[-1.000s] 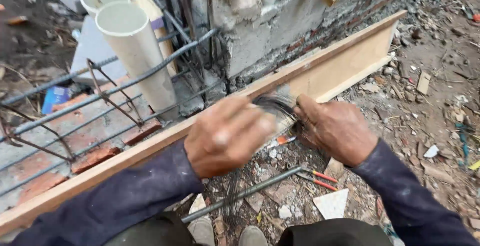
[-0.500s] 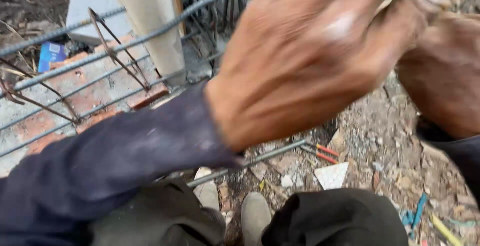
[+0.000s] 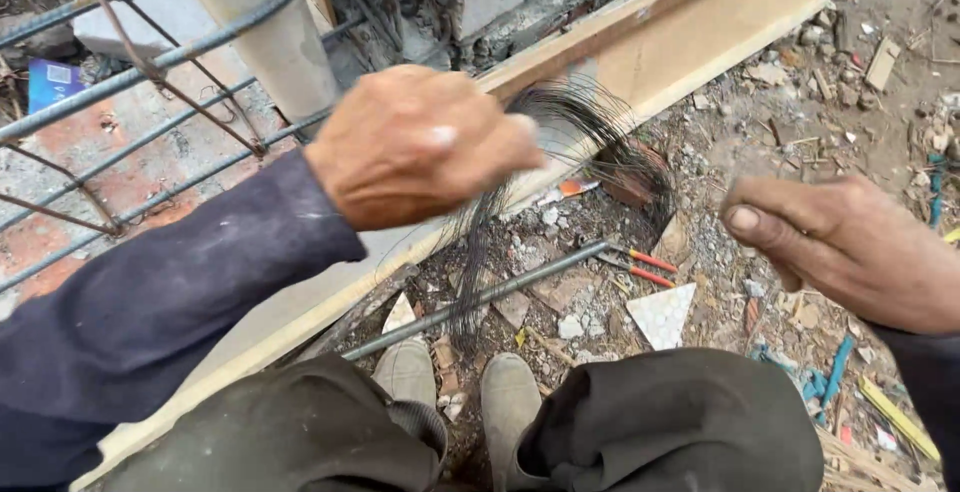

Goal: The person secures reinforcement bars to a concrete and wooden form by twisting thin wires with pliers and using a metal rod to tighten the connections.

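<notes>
While gripping a bundle of thin black wire [image 3: 590, 137], the left hand [image 3: 420, 142] is staying fisted; beside it, the right hand [image 3: 850, 247] is hanging loosely curled, holding nothing visible.

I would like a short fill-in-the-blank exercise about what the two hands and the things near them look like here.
1. The left hand holds a bundle of thin dark ____.
2. The right hand holds ____.
3. The pliers on the ground have ____ handles.
4. The long plank is made of ____.

Missing words: wire; nothing; red; wood
</notes>
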